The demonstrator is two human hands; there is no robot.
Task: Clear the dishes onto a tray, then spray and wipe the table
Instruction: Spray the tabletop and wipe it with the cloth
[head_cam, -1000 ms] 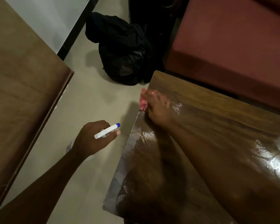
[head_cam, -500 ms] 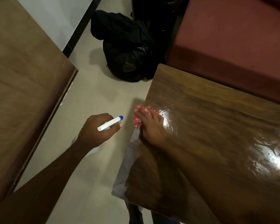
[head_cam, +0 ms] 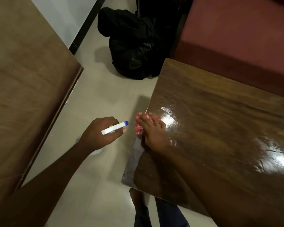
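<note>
Wiping stage at the left edge of a wet, glossy tabletop (head_cam: pixel 220 128), lower right of frame.
Right hand (head_cam: pixel 152 136) pressed flat on a red-and-white cloth (head_cam: pixel 138 127) at that edge, fingers (head_cam: pixel 147 122) straight and close together; left hand (head_cam: pixel 97 135) beside it over the floor (head_cam: pixel 105 99), fingers wrapped round a white spray bottle (head_cam: pixel 114 128) with blue tip. No dishes or tray in view, so clearing and spraying judged done; wet streaks toward the right edge of frame, wiping likely unfinished.
</note>
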